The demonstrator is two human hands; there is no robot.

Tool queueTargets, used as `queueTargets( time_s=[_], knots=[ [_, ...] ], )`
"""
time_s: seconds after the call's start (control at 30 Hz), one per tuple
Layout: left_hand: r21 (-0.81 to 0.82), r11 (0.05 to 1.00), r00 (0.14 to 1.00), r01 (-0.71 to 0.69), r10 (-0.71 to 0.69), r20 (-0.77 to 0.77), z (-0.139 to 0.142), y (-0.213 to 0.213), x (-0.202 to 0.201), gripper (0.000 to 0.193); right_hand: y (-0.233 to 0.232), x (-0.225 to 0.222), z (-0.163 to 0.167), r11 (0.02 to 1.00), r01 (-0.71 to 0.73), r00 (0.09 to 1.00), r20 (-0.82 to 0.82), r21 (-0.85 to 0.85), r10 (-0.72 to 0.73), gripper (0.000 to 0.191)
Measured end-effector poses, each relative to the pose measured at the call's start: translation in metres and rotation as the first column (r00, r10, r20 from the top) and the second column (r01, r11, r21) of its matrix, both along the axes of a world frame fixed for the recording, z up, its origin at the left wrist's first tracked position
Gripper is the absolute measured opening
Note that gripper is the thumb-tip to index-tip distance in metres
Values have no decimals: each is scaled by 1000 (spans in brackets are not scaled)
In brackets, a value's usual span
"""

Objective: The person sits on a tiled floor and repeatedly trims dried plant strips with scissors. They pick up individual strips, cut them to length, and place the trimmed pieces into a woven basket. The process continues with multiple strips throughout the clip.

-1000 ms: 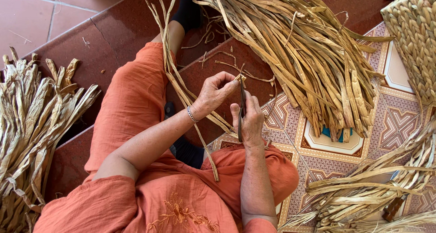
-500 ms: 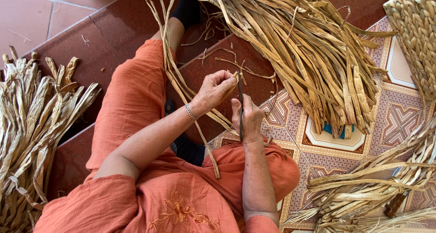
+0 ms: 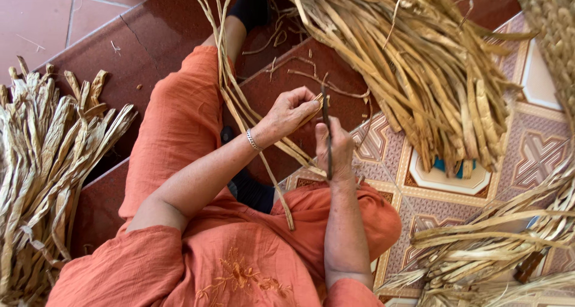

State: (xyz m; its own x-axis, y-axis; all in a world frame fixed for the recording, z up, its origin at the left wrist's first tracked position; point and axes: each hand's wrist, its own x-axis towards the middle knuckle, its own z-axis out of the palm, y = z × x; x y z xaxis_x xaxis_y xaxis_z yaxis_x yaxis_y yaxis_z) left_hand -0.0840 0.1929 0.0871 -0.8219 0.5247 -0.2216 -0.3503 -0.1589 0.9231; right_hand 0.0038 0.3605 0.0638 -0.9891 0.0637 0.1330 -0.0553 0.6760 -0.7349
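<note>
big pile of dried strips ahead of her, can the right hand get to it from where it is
Probably yes. The right hand holds a thin dark tool, and the big pile of dried strips lies just beyond it with only bare step between. The tool would occupy the fingers.

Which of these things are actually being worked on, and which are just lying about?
In hand:
- left hand gripping long dried leaf strips
- right hand holding a thin dark tool

Lying about:
- big leaf bundle
- leaf pile
- loose strips
- woven basket

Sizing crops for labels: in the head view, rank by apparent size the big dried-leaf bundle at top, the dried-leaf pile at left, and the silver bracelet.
1. Big dried-leaf bundle at top
2. Dried-leaf pile at left, only slightly smaller; both are cut off by the frame, so unsure.
3. Silver bracelet, clearly smallest.
</note>
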Motion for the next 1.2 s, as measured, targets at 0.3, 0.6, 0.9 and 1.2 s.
queueTargets(
  time_s=[0.3, 0.6, 0.9, 1.2],
  knots=[
    [-472, 881, 649, 19, -370, -665, 17, -9, 30, 30, 68, 18, 16, 838, 328, 943, 97, -436, -318, 60],
    [-684, 688, 616, 242, -654, -440, -49, 60, 123, 24, 120, 49, 34, 611, 483, 782, -4, -627, -623, 66],
    [-475, 849, 803, 233, -443, -399, -83, 67, 104, 15, 132, 50, 27, 527, 455, 791, 53, -718, -610, 79],
    [52, 998, 999, 31, -30, -22, 4, 21, 22, 21, 32, 18, 35, 825, 159, 982, 170, -542, -78, 81]
  ],
)
